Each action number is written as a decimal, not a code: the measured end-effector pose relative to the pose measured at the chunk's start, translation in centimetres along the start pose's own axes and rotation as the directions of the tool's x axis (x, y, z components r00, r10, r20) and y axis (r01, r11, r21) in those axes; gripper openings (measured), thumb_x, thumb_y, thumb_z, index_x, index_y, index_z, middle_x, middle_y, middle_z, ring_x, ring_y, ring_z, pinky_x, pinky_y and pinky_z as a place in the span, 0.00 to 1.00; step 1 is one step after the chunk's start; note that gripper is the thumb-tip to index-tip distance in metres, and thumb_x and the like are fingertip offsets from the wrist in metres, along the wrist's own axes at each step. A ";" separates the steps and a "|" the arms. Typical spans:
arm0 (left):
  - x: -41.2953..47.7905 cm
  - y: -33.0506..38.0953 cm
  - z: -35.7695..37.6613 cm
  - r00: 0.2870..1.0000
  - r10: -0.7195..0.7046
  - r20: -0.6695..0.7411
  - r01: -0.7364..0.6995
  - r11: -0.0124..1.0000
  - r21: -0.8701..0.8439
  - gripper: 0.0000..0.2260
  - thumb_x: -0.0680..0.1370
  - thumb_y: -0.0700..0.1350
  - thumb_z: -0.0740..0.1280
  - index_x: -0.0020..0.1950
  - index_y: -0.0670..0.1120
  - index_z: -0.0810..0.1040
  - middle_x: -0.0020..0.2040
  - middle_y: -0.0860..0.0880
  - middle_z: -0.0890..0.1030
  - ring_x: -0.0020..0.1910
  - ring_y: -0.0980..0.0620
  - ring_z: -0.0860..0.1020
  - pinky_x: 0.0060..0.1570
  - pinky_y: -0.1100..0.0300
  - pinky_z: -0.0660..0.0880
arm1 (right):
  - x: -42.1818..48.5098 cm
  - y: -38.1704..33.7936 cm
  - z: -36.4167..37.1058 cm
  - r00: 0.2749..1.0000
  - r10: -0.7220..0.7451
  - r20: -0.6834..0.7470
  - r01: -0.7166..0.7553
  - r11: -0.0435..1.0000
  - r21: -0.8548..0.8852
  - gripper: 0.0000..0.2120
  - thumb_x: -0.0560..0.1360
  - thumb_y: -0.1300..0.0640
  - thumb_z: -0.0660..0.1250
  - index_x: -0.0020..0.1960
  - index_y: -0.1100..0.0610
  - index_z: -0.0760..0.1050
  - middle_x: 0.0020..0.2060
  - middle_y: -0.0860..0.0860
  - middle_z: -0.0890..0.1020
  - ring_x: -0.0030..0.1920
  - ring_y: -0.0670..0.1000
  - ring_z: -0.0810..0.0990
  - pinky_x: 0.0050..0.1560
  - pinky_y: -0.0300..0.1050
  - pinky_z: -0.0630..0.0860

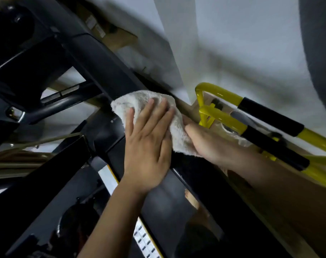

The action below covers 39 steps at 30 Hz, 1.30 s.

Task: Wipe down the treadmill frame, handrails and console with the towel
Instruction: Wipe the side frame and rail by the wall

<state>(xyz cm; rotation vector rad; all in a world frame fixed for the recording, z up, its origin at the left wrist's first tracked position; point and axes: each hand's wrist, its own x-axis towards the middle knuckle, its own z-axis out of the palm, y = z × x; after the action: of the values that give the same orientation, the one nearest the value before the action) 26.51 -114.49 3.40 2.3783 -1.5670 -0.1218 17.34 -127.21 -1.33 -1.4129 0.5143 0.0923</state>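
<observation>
A white towel (139, 101) is bunched against the black treadmill frame (102, 71) near the middle of the tilted view. My left hand (149, 140) lies flat on the towel with straight fingers pressing it onto the frame. My right hand (205, 140) holds the towel's right edge, its fingers partly tucked under the cloth. A dark handrail (52, 107) runs at the left, and the console's dark screen (169, 205) shows below my left wrist.
A yellow metal frame (219, 112) with black grips stands close at the right of my hands. A white wall (251, 43) fills the upper right. A strip of console buttons (145, 243) sits at the bottom. Brown cardboard (119, 40) lies behind the treadmill.
</observation>
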 end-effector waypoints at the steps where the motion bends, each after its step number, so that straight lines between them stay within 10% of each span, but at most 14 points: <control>1: -0.6 -0.3 0.1 1.000 0.013 -0.026 -0.014 0.998 -0.060 0.23 0.81 0.47 0.51 0.74 0.43 0.70 0.77 0.48 0.67 0.79 0.48 0.58 0.77 0.41 0.46 | -0.5 -0.9 0.5 0.999 -0.040 -0.019 0.037 0.992 -0.123 0.15 0.81 0.59 0.50 0.59 0.45 0.70 0.52 0.46 0.77 0.48 0.30 0.72 0.53 0.22 0.64; 7: 1.8 -6.7 0.0 0.985 -0.068 -0.162 0.043 0.987 -0.155 0.25 0.82 0.48 0.49 0.77 0.41 0.64 0.78 0.43 0.61 0.80 0.43 0.54 0.77 0.43 0.42 | 4.9 -5.5 2.8 0.976 -0.187 -0.109 0.125 0.898 -0.421 0.23 0.80 0.56 0.51 0.75 0.53 0.61 0.72 0.55 0.69 0.71 0.53 0.68 0.70 0.43 0.63; 12: 1.6 -5.5 1.2 0.923 -0.302 -0.238 0.178 0.885 -0.431 0.26 0.81 0.46 0.50 0.77 0.37 0.63 0.79 0.38 0.57 0.80 0.40 0.48 0.79 0.50 0.44 | 7.7 -5.8 2.9 0.980 -0.169 -0.103 0.117 0.916 -0.384 0.24 0.74 0.51 0.52 0.69 0.47 0.68 0.64 0.49 0.77 0.62 0.46 0.75 0.64 0.46 0.72; 16: -3.3 0.2 4.5 0.866 -0.443 -0.230 0.133 0.648 -0.750 0.24 0.84 0.46 0.48 0.80 0.43 0.50 0.81 0.45 0.43 0.80 0.47 0.40 0.79 0.50 0.44 | -0.6 -4.1 2.8 0.993 -0.122 0.001 0.105 0.853 -0.511 0.27 0.81 0.50 0.52 0.77 0.35 0.49 0.76 0.38 0.59 0.73 0.37 0.60 0.73 0.45 0.62; 20: -4.7 2.2 6.4 0.842 -0.525 -0.128 0.101 0.385 -0.917 0.22 0.84 0.56 0.43 0.78 0.58 0.41 0.81 0.51 0.38 0.79 0.56 0.38 0.78 0.58 0.44 | -2.7 -4.4 4.2 0.981 -0.185 0.052 0.146 0.537 -0.831 0.27 0.80 0.40 0.40 0.76 0.44 0.39 0.77 0.42 0.44 0.74 0.32 0.45 0.66 0.20 0.45; 25: -2.4 -1.8 7.2 0.799 -0.598 0.061 0.194 0.161 -0.968 0.26 0.87 0.43 0.48 0.74 0.65 0.36 0.79 0.55 0.32 0.71 0.74 0.34 0.70 0.74 0.43 | 5.8 -8.0 6.2 0.956 -0.241 0.166 0.198 0.119 -0.973 0.31 0.78 0.44 0.48 0.79 0.50 0.45 0.79 0.54 0.44 0.79 0.55 0.42 0.76 0.50 0.44; 29: -2.4 -1.1 7.9 0.781 -0.621 0.071 0.180 0.115 -0.977 0.30 0.84 0.37 0.50 0.76 0.60 0.36 0.79 0.52 0.33 0.79 0.53 0.39 0.78 0.57 0.49 | 6.1 -8.5 6.7 0.935 -0.221 0.278 0.245 -0.164 -0.956 0.30 0.77 0.51 0.51 0.78 0.55 0.55 0.78 0.61 0.46 0.78 0.63 0.44 0.75 0.64 0.53; 31: -3.7 0.3 9.7 0.790 -0.610 0.065 0.179 0.128 -0.975 0.30 0.84 0.36 0.52 0.78 0.55 0.38 0.79 0.52 0.34 0.80 0.50 0.40 0.75 0.68 0.47 | 3.7 -7.5 6.7 0.926 -0.187 0.328 0.278 -0.248 -0.928 0.28 0.75 0.53 0.51 0.75 0.56 0.63 0.78 0.60 0.48 0.78 0.64 0.43 0.74 0.66 0.53; 35: -5.3 3.9 11.9 0.777 -0.610 0.155 0.210 0.018 -0.978 0.25 0.86 0.47 0.50 0.73 0.62 0.34 0.80 0.54 0.38 0.78 0.55 0.37 0.71 0.72 0.33 | 0.5 -6.0 5.4 0.837 0.159 0.523 0.506 -0.589 -0.630 0.22 0.80 0.56 0.49 0.68 0.58 0.74 0.75 0.56 0.63 0.76 0.68 0.50 0.71 0.74 0.48; 39: -4.6 2.6 12.6 0.793 -0.596 0.125 0.142 -0.018 -0.990 0.29 0.80 0.60 0.45 0.74 0.56 0.32 0.79 0.49 0.33 0.77 0.54 0.32 0.76 0.58 0.35 | 3.4 -9.5 7.6 0.767 0.308 0.563 0.590 -0.684 -0.429 0.25 0.75 0.50 0.51 0.63 0.54 0.79 0.65 0.49 0.78 0.73 0.59 0.67 0.65 0.80 0.51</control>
<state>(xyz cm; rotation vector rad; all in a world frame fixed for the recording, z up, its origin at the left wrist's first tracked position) 19.46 -113.70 -8.33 1.3685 -0.2041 -0.6287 25.99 -122.43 6.55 -3.4233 -1.1469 0.8280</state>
